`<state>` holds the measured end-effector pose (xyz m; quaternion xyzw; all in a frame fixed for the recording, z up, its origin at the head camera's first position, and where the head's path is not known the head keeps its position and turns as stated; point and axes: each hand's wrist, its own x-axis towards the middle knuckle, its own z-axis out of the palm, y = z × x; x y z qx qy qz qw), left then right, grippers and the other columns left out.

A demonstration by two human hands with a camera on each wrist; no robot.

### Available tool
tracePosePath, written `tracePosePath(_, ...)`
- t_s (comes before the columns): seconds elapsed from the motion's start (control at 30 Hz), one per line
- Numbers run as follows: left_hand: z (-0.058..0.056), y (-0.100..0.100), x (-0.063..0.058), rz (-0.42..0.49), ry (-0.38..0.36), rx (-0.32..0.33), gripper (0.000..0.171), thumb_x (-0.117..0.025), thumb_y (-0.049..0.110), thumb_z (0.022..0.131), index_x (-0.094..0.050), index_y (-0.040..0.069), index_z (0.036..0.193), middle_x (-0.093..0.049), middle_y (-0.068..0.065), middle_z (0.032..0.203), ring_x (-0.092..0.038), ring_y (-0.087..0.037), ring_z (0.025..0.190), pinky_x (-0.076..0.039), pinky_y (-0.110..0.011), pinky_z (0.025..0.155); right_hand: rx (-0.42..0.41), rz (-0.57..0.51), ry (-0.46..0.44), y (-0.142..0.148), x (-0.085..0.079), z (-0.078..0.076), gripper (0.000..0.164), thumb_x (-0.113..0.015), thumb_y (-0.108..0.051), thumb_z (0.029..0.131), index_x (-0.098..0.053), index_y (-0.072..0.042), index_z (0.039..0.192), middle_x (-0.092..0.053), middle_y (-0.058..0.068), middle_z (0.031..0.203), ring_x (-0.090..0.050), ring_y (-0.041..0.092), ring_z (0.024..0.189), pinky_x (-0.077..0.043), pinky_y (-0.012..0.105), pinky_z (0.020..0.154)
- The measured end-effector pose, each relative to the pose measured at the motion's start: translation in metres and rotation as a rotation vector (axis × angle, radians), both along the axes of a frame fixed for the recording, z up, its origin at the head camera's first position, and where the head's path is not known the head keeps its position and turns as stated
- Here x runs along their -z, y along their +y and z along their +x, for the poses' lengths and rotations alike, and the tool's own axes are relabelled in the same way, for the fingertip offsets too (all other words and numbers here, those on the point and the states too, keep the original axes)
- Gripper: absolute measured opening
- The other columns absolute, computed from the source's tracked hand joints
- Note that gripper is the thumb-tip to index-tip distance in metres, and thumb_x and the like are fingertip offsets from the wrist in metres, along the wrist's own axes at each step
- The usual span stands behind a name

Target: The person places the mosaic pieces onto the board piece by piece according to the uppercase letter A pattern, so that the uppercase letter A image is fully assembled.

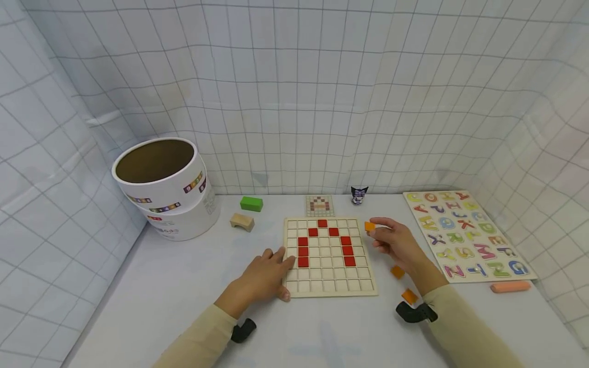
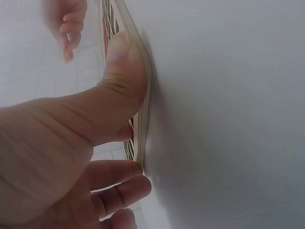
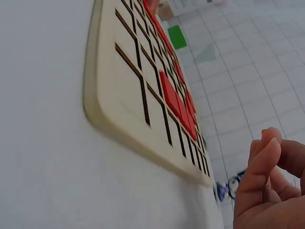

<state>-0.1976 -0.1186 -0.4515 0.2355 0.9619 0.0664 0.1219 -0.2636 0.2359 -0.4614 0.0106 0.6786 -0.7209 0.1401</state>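
A square wooden grid board lies flat on the table, with several red tiles set in its cells in a peaked arch. My left hand rests at the board's left edge; in the left wrist view its thumb touches the rim. Off the board's upper right side, my right hand pinches an orange tile between thumb and fingertips. In the right wrist view the fingers hide most of that tile. Two more orange tiles, one nearer the board and one closer to the sleeve, lie below the hand.
Behind the board lies a small pattern card, beside a small dark figurine. An alphabet board and an orange stick are at right. To the left stand a white bucket, a green block and a wooden arch block.
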Motion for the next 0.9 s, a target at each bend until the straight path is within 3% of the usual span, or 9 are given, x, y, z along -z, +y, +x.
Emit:
tracePosePath(0.13,0.000,0.000,0.001,0.005,0.011,0.006,0.091,-0.085,0.047,0.073,-0.051,0.013,0.151,-0.040,-0.020,0.159,-0.046,-0.034,0.127,-0.043,-0.052,0.103,-0.083,0.100,-0.006,-0.046,0.003,-0.002,0.044,-0.063,-0.007,0.099,-0.045,0.003,0.138,-0.067,0.008,0.090,-0.059,0.012,0.063,-0.051,0.021,0.058)
tracePosePath(0.3,-0.001,0.000,0.003,-0.006,0.011,0.008,0.092,-0.084,0.048,0.074,-0.050,0.013,0.151,-0.039,-0.020,0.159,-0.046,-0.034,0.128,-0.043,-0.052,0.103,-0.209,0.369,0.079,-0.095,0.005,0.003,0.031,-0.067,-0.007,0.094,-0.058,-0.001,0.123,-0.065,0.009,0.084,-0.060,0.016,0.058,-0.051,0.026,0.055)
tracePosePath(0.43,-0.001,-0.001,0.001,-0.017,-0.002,-0.001,0.092,-0.083,0.049,0.074,-0.049,0.013,0.152,-0.039,-0.020,0.160,-0.046,-0.034,0.129,-0.042,-0.052,0.105,-0.233,0.591,0.185,-0.120,0.006,0.007,0.025,-0.071,-0.009,0.091,-0.065,-0.007,0.115,-0.062,0.007,0.076,-0.057,0.017,0.051,-0.049,0.028,0.053)
tracePosePath(0.53,-0.002,-0.002,0.001,-0.019,-0.006,-0.001,0.092,-0.084,0.049,0.074,-0.049,0.013,0.152,-0.039,-0.020,0.160,-0.046,-0.034,0.129,-0.042,-0.052,0.106,-0.238,0.687,0.226,-0.128,0.007,0.009,0.024,-0.072,-0.011,0.090,-0.067,-0.010,0.114,-0.060,0.005,0.071,-0.053,0.017,0.050,-0.045,0.030,0.054)
tracePosePath(0.7,-0.001,-0.002,0.002,-0.007,-0.008,-0.001,0.092,-0.085,0.047,0.074,-0.049,0.014,0.152,-0.039,-0.020,0.160,-0.046,-0.034,0.129,-0.042,-0.052,0.105,-0.217,0.723,0.284,-0.118,0.005,0.013,0.032,-0.074,-0.015,0.091,-0.068,-0.010,0.122,-0.060,0.002,0.073,-0.052,0.016,0.058,-0.043,0.031,0.060)
tracePosePath(0.9,-0.001,-0.001,0.001,-0.006,-0.013,-0.012,0.092,-0.085,0.046,0.074,-0.049,0.013,0.152,-0.039,-0.020,0.160,-0.045,-0.034,0.131,-0.041,-0.052,0.106,-0.103,0.621,0.254,-0.048,0.000,0.022,0.041,-0.072,-0.018,0.094,-0.062,-0.008,0.132,-0.059,0.007,0.094,-0.055,0.020,0.073,-0.046,0.031,0.061)
